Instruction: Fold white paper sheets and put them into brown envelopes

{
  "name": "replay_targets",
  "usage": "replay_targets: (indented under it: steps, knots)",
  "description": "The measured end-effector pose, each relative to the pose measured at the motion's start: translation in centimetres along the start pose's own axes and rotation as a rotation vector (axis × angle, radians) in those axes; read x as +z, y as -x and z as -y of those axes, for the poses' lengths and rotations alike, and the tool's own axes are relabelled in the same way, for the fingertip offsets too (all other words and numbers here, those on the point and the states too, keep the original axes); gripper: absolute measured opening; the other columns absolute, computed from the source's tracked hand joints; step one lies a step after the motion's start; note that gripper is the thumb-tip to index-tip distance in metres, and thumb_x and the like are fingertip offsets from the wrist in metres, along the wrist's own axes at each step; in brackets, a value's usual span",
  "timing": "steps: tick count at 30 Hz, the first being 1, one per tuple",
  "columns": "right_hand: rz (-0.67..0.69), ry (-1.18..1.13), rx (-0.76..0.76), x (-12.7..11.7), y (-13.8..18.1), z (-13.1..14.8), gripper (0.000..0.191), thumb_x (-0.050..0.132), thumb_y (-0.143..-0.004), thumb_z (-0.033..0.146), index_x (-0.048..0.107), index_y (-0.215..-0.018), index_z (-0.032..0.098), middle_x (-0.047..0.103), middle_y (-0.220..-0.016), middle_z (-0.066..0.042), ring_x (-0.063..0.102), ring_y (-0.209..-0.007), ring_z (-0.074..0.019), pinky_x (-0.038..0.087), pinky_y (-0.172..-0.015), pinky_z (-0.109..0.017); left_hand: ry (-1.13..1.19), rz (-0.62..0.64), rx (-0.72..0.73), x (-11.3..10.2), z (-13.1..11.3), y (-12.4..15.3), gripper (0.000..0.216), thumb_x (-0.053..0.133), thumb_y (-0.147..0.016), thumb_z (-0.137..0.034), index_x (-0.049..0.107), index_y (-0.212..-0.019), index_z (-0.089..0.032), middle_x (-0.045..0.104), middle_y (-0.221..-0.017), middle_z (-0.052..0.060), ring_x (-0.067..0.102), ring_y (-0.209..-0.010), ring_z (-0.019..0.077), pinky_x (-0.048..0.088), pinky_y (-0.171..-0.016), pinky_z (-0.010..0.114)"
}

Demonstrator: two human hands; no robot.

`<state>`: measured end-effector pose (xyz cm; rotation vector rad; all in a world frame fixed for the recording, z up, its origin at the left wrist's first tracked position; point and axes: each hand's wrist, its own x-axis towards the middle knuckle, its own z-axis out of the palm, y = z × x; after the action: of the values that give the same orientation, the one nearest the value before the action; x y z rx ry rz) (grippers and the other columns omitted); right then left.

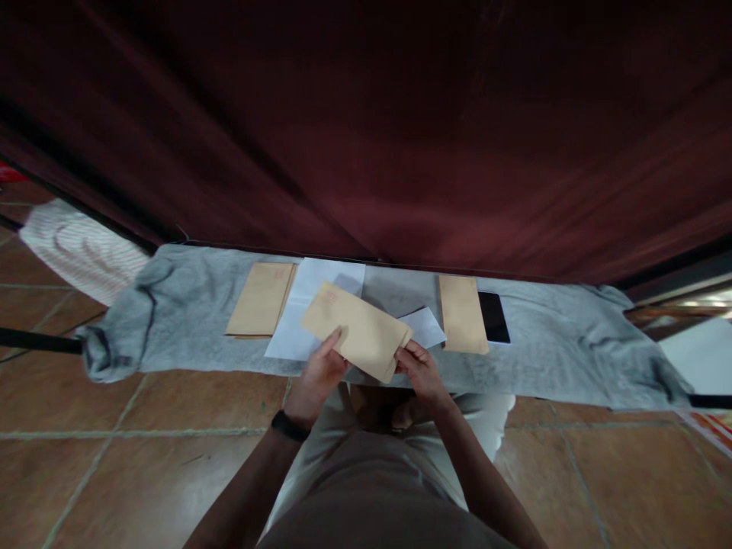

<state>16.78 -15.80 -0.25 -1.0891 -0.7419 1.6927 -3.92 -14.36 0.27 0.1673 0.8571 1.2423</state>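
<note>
My left hand [320, 370] grips the near left edge of a brown envelope [357, 329], fingers curled on it. A folded white paper [424, 326] sticks out of the envelope's right end, where my right hand [420, 367] pinches. The envelope hangs tilted just above a grey cloth [188, 305] spread on the floor. Under it lies a white sheet [303, 313]. A stack of brown envelopes [260, 299] rests to the left, and another brown envelope [462, 314] to the right.
A black phone [493, 316] lies beside the right envelope. A dark red curtain [366, 130] hangs right behind the cloth. Striped fabric [80, 248] lies at the far left. Brown floor tiles [142, 457] surround my knees.
</note>
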Motion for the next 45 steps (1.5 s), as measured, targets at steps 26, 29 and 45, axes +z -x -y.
replay_targets:
  steps: [26, 29, 45]
  knots:
    - [0.073, -0.245, 0.261, 2.7, 0.9, -3.2, 0.034, 0.082, -0.067, 0.049, 0.072, -0.090, 0.025, 0.077, -0.085, -0.002, 0.072, -0.078, -0.0207, 0.057, -0.061, -0.028, -0.042, 0.292, 0.289, 3.7, -2.2, 0.6, 0.095, 0.091, -0.055, -0.064, 0.060, -0.138, -0.028, 0.058, -0.148, 0.007, 0.034, -0.150, 0.0373, 0.034, -0.122, 0.051]
    - [0.058, -0.182, 0.233, 2.6, 0.8, -3.8, 0.032, 0.082, -0.066, 0.046, 0.069, -0.083, 0.023, 0.071, -0.068, -0.001, 0.063, -0.058, -0.0161, 0.049, -0.049, -0.024, -0.037, 0.325, 0.320, 3.5, -2.3, 0.6, 0.091, 0.086, -0.062, -0.067, 0.060, -0.139, -0.026, 0.057, -0.149, 0.009, 0.034, -0.150, 0.0362, 0.030, -0.124, 0.051]
    - [-0.112, 0.184, -0.182, -0.2, 2.3, 0.6, 0.022, 0.071, -0.081, 0.040, 0.075, -0.090, 0.021, 0.070, -0.079, -0.002, 0.062, -0.071, -0.0165, 0.052, -0.071, -0.030, 0.136, 0.226, 0.379, 2.5, -1.4, -0.7, 0.078, 0.082, -0.070, -0.066, 0.063, -0.134, -0.026, 0.069, -0.133, 0.010, 0.053, -0.138, 0.0335, 0.036, -0.120, 0.052]
